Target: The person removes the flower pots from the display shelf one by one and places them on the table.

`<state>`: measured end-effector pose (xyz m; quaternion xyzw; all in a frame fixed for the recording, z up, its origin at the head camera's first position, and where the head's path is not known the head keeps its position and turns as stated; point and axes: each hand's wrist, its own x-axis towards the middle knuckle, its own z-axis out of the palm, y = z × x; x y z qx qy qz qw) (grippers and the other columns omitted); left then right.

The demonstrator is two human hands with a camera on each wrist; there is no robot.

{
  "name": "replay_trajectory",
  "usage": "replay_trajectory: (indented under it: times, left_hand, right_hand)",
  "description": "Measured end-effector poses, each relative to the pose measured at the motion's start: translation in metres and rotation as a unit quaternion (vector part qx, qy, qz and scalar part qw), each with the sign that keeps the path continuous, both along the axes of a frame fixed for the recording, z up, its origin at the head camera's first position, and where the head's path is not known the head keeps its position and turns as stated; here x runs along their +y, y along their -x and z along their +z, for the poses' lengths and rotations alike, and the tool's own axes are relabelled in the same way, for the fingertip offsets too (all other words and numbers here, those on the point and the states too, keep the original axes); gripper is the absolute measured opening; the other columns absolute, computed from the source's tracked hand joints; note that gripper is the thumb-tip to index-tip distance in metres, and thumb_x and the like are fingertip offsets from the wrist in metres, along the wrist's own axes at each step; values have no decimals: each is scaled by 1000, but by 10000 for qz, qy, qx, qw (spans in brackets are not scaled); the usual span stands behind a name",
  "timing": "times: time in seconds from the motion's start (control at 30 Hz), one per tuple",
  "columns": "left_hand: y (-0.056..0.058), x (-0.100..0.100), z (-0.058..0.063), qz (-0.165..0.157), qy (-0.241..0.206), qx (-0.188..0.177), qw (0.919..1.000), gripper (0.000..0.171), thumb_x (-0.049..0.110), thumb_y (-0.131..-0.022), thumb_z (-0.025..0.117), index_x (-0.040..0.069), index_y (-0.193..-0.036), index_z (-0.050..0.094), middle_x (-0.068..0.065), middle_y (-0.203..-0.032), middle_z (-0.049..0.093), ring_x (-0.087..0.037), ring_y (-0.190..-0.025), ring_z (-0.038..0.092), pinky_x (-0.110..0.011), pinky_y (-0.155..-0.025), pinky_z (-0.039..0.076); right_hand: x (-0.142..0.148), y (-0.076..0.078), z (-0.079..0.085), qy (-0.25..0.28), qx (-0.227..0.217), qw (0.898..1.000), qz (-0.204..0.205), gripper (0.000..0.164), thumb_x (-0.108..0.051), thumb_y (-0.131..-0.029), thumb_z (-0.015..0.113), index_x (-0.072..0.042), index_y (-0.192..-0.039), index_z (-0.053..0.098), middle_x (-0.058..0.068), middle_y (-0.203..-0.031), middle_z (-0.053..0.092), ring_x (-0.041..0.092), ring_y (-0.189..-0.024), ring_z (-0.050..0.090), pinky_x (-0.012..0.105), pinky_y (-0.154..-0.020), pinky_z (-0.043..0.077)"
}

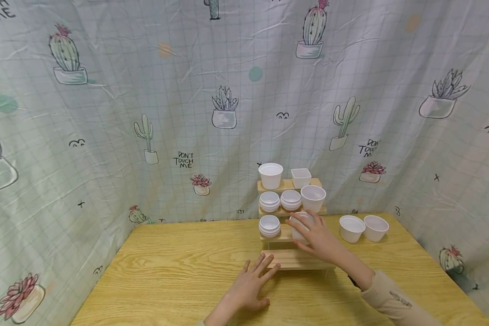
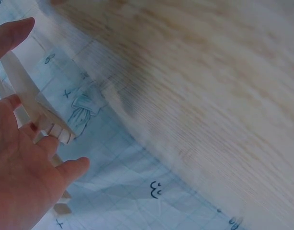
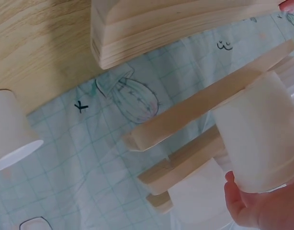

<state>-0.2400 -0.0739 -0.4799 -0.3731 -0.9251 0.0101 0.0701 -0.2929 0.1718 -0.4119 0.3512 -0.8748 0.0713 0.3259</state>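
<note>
Head view: A person's right hand (image 1: pixel 319 239) grips a round white cup (image 1: pixel 299 232) toward the right end of the second-lowest tier of a stepped wooden rack (image 1: pixel 297 260), fingers over the rim and thumb at the near side. The left hand (image 1: pixel 250 286), apart from the right and lower down, spreads its fingers at the left end of the lowest tier, with the cup above it and to its right. A ridged white jar (image 1: pixel 270 226) stands at the left end of the gripped cup's tier. One tier up are two more ridged jars (image 1: pixel 269 202) and a tapered cup (image 1: pixel 313 198) at the right end; the top tier bears a tall round tub (image 1: pixel 270 176) on the left and a square cup (image 1: pixel 301 178) on the right. Two white bowls (image 1: pixel 352 229) stand side by side near the back right corner of the table (image 1: pixel 179 271), before a cactus-print curtain (image 1: pixel 179 99).

Left wrist view: The left hand's fingers are parted, overlapping the rack's wooden end; whether they press on it cannot be told.

Right wrist view: The gripped cup sits against the right hand's digits at its rim, beside the edge of a wooden tier.
</note>
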Motion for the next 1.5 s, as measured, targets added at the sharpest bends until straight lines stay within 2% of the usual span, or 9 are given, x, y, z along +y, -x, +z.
replay_trajectory:
  times: [0.23,0.53,0.8,1.27,1.5]
  left_hand:
    - [-1,-1,0,20,-27,7,10000,88,47,-73,64,28,-143,16,-2,-151,15,-25,-138,19,-52,-101,33]
    - [0,-1,0,24,-46,-21,10000,88,47,-73,65,28,-143,15,-2,-151,13,-25,-138,18,-52,-100,33]
    - [0,0,-1,31,-11,13,10000,88,48,-73,65,28,-143,16,-2,-151,14,-25,-138,18,-52,-101,33]
    - [2,1,-3,-5,-94,89,9999,88,46,-72,65,27,-143,16,-2,-151,16,-25,-138,19,-52,-101,32]
    - [1,0,-3,-35,-122,98,9999,88,46,-72,65,27,-143,17,-3,-150,16,-26,-137,20,-52,-101,32]
  right_hand:
    - [5,0,0,-12,44,9999,-93,52,-29,-77,65,-20,-126,49,8,-129,48,42,-112,43,56,-78,38]
    - [8,-1,1,-7,42,9999,-147,45,-34,-83,57,-22,-126,50,6,-130,50,41,-112,44,56,-82,37]
    - [14,-3,-1,5,157,9996,-231,45,-29,-80,62,-24,-124,52,6,-127,51,38,-106,48,53,-77,38]
    - [28,-11,1,122,-207,9988,-428,54,-33,-75,68,-24,-124,51,15,-128,46,36,-103,46,54,-80,34]
    - [36,-14,2,121,-145,9987,-481,56,-34,-73,69,-24,-125,50,12,-123,49,33,-101,46,49,-76,33]
